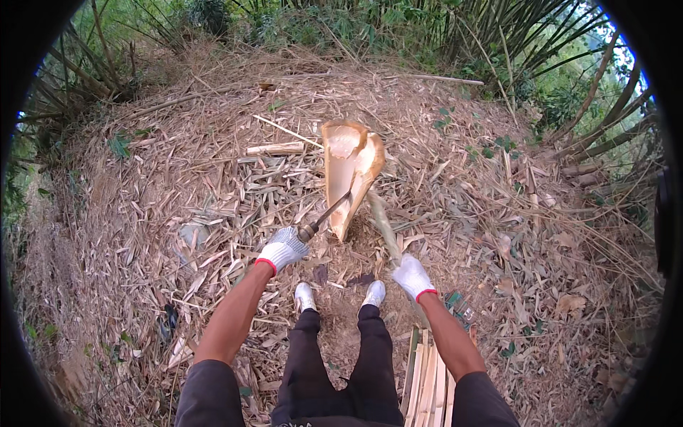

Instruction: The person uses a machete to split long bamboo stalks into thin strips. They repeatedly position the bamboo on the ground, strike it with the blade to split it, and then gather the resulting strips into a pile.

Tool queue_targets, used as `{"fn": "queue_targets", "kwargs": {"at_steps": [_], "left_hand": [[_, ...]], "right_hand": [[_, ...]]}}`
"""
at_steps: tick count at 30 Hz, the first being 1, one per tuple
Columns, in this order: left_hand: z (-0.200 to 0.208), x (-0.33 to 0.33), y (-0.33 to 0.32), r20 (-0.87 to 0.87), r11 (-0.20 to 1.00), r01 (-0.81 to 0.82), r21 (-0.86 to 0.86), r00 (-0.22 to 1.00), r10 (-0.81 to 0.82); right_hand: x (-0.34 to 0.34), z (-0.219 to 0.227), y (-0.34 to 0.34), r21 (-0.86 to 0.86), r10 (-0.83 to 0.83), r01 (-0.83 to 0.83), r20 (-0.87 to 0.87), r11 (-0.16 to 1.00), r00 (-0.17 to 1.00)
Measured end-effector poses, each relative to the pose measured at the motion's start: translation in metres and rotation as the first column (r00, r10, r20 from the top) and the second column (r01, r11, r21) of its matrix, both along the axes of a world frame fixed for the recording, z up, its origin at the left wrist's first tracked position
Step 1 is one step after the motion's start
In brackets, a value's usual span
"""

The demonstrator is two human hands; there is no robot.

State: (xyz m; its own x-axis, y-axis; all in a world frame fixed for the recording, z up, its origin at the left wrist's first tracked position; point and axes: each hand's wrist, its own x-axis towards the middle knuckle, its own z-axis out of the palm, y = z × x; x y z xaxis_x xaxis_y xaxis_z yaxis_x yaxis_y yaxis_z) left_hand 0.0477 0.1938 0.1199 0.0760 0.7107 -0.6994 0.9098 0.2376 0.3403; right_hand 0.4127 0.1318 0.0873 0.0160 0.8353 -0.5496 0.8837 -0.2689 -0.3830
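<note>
My left hand, in a white knit glove with a red cuff, is closed round the brown handle of a long-bladed knife. The dark blade slants away to the right, its tip over the pointed near part of a pale, hollowed piece of wood. Whether the tip touches the wood, I cannot tell. That piece is broad at its far end, with an orange-brown rim. To the right, my gloved right hand grips a greenish-tan wooden stick, whose far end reaches the wood's right side.
Dry leaves and chips cover the ground. Several split strips lie beside my right leg. A short split piece and a thin stick lie left of the hollowed wood. Bamboo clumps and bushes border the far side.
</note>
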Motion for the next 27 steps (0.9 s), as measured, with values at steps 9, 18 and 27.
{"fn": "queue_targets", "kwargs": {"at_steps": [9,18,27], "left_hand": [[-0.022,-0.006,-0.014,-0.022,0.998,-0.023,0.052,0.999,0.024],[-0.028,-0.012,-0.008,0.005,0.998,-0.002,0.060,1.000,0.001],[-0.036,-0.011,-0.015,-0.056,1.000,0.020,-0.020,0.998,-0.021]], "right_hand": [[-0.005,0.052,0.003,-0.023,-0.233,0.232,-0.129,0.973,0.964],[-0.040,0.159,0.087,0.205,0.094,0.870,-0.979,0.449,0.182],[0.015,-0.014,0.010,0.025,-0.211,0.218,-0.173,0.976,0.962]]}}
